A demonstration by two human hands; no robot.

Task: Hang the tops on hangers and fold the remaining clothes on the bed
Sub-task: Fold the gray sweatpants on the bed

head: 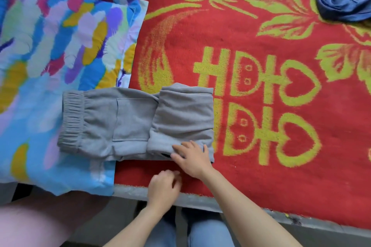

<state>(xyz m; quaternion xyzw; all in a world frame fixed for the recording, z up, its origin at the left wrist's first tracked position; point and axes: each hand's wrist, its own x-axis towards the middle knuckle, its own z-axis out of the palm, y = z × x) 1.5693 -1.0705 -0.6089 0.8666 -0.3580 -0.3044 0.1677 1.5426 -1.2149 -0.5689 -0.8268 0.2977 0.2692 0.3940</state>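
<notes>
Red blanket (261,32), grey trousers (130,122) at edge, right hand (192,158) flat on them, left hand (163,188) loosely curled, empty

**Folded grey trousers (130,122) on the bed**

My right hand (192,158) lies flat, fingers spread, on their near corner. They span the red blanket (261,26) and the colourful pillow (50,46). My left hand (163,186) hovers just beside, loosely curled.

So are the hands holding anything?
Nothing is gripped. The right hand presses flat on the near right corner of the folded grey sweatpants; the left hand hovers loosely curled, empty.
</notes>
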